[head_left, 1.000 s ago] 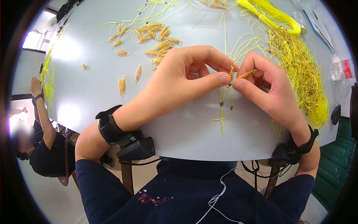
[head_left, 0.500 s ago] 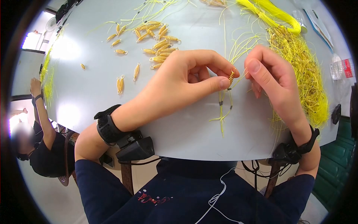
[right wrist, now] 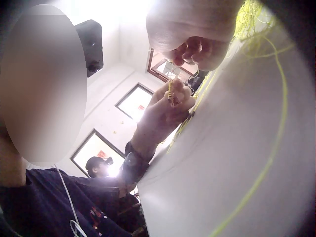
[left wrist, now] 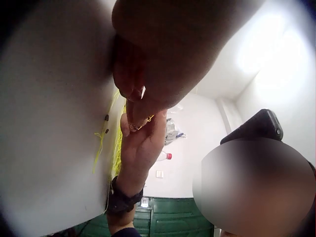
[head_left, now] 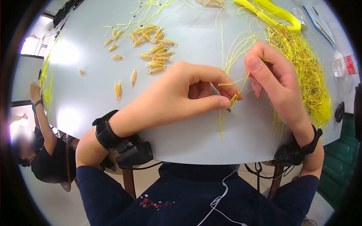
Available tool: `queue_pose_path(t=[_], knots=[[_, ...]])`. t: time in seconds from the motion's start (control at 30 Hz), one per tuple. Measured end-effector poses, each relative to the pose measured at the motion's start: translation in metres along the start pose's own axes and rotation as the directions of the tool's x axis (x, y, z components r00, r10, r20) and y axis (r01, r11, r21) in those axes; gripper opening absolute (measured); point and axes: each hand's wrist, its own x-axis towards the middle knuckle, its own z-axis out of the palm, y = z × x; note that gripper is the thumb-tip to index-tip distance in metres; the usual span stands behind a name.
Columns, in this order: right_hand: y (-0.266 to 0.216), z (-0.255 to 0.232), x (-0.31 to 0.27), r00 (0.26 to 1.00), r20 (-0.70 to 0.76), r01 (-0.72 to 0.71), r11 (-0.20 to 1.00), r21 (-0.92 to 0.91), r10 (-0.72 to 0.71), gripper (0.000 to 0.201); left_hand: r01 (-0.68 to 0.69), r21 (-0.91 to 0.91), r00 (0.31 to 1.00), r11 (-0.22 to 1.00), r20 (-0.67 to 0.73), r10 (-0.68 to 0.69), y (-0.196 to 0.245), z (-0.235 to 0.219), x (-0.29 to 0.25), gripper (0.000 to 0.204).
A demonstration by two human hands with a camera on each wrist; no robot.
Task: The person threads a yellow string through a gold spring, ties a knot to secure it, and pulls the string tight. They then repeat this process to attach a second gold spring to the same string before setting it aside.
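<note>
Between thumb and index finger, my left hand (head_left: pixel 181 92) pinches a small gold coil spring (head_left: pixel 234 98), tilted, with a dark bead at its lower end. A thin yellow cord (head_left: pixel 244 83) runs from the spring's upper end up to my right hand (head_left: pixel 277 77), which pinches it between thumb and curled index finger. A loose strand of cord sticks out leftward over the left index finger. The right wrist view shows the spring (right wrist: pixel 171 92) at the left hand's fingertips, just below the right hand. In the left wrist view the left hand mostly covers the spring.
Loose gold springs (head_left: pixel 162 52) are heaped left of centre on the grey table (head_left: pixel 181 143). Yellow cords with dark beads (head_left: pixel 145 15) lie at the back. A tangled yellow cord bundle (head_left: pixel 301 71) fills the right side, near a plastic bottle (head_left: pixel 341 66). Another person (head_left: pixel 47 150) sits at left.
My right hand has drawn back from the spring, up and to the right, the cord now stretched between them. My left hand has come down slightly with the spring, which leans more.
</note>
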Motion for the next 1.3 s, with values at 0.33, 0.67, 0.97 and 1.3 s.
queue_pose_path(t=[0.33, 0.67, 0.97, 1.3], knots=[[-0.002, 0.0, -0.001, 0.998, -0.045, -0.035, 0.998, 0.058, 0.037, 0.02, -0.077, 0.114, 0.996, 0.99, 0.052, 0.071, 0.003, 0.0, 0.0, 0.014], [-0.002, 0.002, -0.001, 0.998, 0.01, -0.064, 0.987, 0.145, 0.063, 0.022, -0.188, -0.02, 0.97, 0.982, 0.15, 0.189, 0.001, 0.002, -0.003, 0.01], [0.0, 0.002, 0.0, 0.994, 0.093, -0.075, 0.99, 0.122, 0.064, 0.02, -0.183, -0.044, 0.938, 0.982, 0.291, 0.188, 0.006, 0.001, -0.004, 0.015], [-0.005, 0.002, -0.001, 0.99, -0.117, -0.056, 0.982, 0.178, 0.078, 0.021, -0.074, -0.2, 0.982, 0.977, -0.183, 0.037, 0.002, 0.003, -0.001, 0.016]])
